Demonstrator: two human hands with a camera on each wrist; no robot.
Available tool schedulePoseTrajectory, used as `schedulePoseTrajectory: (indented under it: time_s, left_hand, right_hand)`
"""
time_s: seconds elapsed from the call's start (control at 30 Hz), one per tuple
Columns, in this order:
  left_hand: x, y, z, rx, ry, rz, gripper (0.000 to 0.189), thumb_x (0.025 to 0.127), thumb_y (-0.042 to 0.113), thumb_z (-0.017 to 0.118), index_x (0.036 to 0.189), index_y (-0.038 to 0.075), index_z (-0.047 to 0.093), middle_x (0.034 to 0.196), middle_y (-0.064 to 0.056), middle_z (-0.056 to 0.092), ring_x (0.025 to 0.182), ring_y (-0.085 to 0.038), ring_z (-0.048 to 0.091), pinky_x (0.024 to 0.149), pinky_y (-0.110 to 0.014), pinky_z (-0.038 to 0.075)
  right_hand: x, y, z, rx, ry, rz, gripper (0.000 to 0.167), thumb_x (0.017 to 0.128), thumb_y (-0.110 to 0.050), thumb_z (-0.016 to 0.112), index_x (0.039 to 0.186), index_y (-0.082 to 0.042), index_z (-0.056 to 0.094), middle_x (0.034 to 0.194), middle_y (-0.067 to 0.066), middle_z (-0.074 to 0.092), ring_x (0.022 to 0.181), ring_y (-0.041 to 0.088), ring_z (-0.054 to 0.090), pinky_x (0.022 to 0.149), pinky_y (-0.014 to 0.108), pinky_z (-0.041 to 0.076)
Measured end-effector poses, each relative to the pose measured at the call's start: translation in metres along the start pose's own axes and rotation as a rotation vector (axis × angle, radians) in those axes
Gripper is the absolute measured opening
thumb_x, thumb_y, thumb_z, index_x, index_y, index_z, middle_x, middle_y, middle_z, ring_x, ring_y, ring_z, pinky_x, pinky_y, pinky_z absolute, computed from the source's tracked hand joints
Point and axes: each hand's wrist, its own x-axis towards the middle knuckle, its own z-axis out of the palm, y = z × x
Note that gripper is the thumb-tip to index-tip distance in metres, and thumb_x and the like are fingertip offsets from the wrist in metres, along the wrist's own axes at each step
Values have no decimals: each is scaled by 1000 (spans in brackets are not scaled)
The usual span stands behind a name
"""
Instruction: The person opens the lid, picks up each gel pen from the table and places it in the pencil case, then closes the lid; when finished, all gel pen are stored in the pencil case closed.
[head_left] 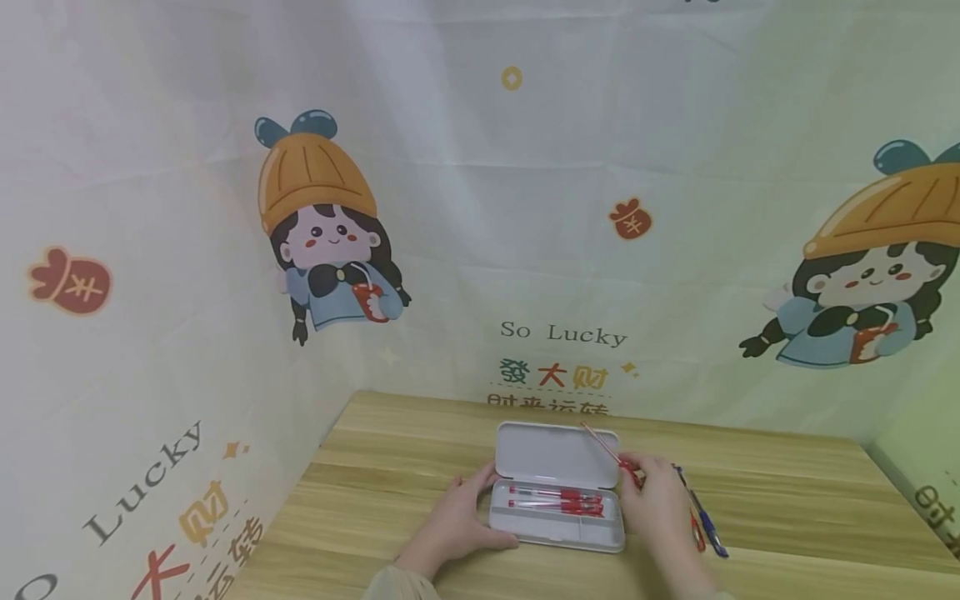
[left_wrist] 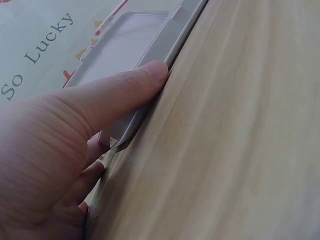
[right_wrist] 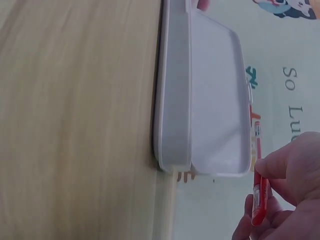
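Observation:
A pale grey pencil case (head_left: pixel 543 542) stands on the table with its lid (head_left: pixel 555 454) raised at the back. Two red-capped clear pens (head_left: pixel 558 504) lie in its long compartment. My left hand (head_left: pixel 457 525) grips the case's left end, thumb (left_wrist: pixel 135 90) along the front edge, fingers round the far side and partly hidden. Above the case's right end, my right hand (head_left: pixel 654 500) pinches a red pen (right_wrist: pixel 259 195) between thumb and fingers. The pen slants up to the left, its clear barrel in front of the lid.
Right of my right hand lie a blue pen (head_left: pixel 705 521) and a red pen (head_left: pixel 698 533), side by side on the wooden table (head_left: pixel 810 517). Behind the table hangs a printed cloth (head_left: pixel 465 208) with cartoon figures and lettering.

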Motion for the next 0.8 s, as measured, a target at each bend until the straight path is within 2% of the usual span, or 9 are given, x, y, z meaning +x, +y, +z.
schedulePoseTrajectory:
  time_s: [0.13, 0.3, 0.57, 0.8]
  left_hand:
    - [1, -1, 0, 9, 3, 13, 127, 70, 48, 103, 173, 18, 36, 163, -4, 62, 163, -55, 34, 138, -75, 17]
    - [1, 0, 0, 2, -3, 10, 127, 71, 48, 103, 173, 17, 35, 163, -4, 63, 164, -52, 36, 139, -73, 16]
    - [0, 1, 0, -5, -2, 4, 126, 71, 47, 103, 173, 16, 36, 164, -4, 62, 163, -55, 34, 138, -75, 17]
    - [0, 1, -1, 2, -5, 14, 126, 71, 47, 103, 173, 16, 35, 164, -4, 62, 162, -60, 32, 135, -78, 19]
  right_hand:
    - [-1, -6, 9, -5, -50, -24, 25, 101, -10, 71, 124, -4, 79, 122, 24, 73, 102, 33, 70, 85, 50, 64]
    - [-4, -12, 18, -13, -97, -102, 19, 98, -5, 73, 116, -6, 81, 119, 20, 75, 110, 37, 72, 95, 59, 64]
    - [-6, -20, 29, -73, -150, -238, 15, 94, -4, 80, 107, -11, 83, 109, 11, 76, 104, 31, 71, 97, 57, 62]
    - [-7, -23, 37, -80, -243, -267, 14, 92, -6, 82, 100, -16, 83, 105, 4, 73, 101, 24, 70, 96, 53, 63]
